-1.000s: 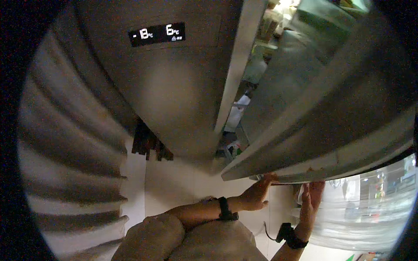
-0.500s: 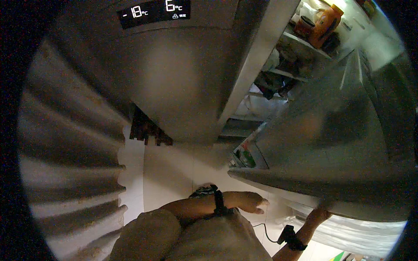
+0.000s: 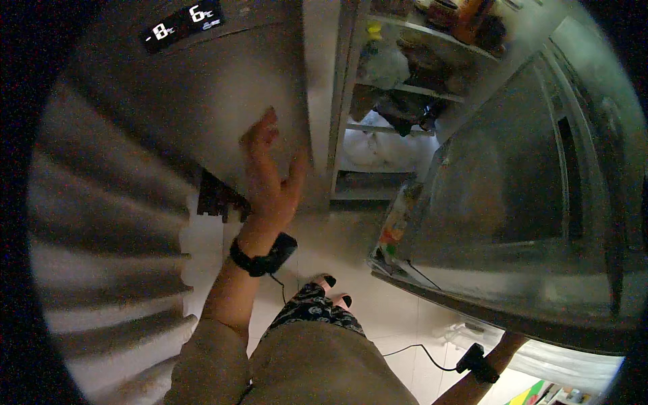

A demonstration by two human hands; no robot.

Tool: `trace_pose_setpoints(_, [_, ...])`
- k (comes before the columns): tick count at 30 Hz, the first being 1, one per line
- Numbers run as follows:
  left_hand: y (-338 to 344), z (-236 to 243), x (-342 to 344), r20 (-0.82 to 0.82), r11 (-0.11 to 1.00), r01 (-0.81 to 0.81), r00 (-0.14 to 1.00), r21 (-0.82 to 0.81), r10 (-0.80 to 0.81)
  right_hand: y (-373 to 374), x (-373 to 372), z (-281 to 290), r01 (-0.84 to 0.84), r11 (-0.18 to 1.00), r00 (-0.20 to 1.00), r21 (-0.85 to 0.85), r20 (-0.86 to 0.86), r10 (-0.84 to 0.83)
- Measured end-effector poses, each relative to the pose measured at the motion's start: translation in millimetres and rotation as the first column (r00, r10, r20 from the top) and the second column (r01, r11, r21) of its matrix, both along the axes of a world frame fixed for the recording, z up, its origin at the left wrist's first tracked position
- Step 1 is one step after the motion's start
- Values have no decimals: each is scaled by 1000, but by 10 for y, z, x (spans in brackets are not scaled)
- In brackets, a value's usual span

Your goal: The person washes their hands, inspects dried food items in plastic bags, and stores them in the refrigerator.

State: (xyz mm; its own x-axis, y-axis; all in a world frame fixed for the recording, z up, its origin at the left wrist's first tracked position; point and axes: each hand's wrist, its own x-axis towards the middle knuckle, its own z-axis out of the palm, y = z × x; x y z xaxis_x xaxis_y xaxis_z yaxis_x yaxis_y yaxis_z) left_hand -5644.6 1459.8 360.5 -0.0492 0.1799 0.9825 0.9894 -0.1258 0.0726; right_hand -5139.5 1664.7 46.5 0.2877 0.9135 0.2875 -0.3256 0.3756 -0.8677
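My left hand [image 3: 273,179] is raised in front of the closed left refrigerator door [image 3: 202,115], near its inner edge. Its fingers are spread and nothing is in them; whether it touches the door I cannot tell. The right refrigerator door [image 3: 499,223] stands open. At that door's lower outer edge is my right hand [image 3: 516,339], its fingers hidden behind the door. Between the doors, lit shelves [image 3: 425,93] hold plastic bags [image 3: 388,64] and dark bundles. An orange bottle [image 3: 472,20] stands near the top, partly blurred.
A pleated curtain [image 3: 115,270] hangs along the left. My feet [image 3: 335,290] are on the pale tiled floor [image 3: 351,250] below the refrigerator. White sheer fabric [image 3: 567,368] lies behind the open door at the lower right. A thin cable [image 3: 422,347] runs to my right wrist.
My left hand has gone from low in front of my body up to the left door, its fingers now spread. The view has shifted, showing more of the shelves. My right hand remains by the open door.
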Motion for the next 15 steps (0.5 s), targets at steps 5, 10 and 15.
trace_pose_setpoints(5, [68,400,-12,-71,997,-52,996,57,56,207,340,-320,-278,961,948,0,161,274])
trace_pose_setpoints(10, [122,129,32,79,985,-173,982,20,170,643,1072,-712,-524,851,800,-49,315,511])
trace_pose_setpoints(15, [-295,-840,70,199,972,-27,980,234,-20,979,1512,-1033,-721,681,576,-126,438,690])
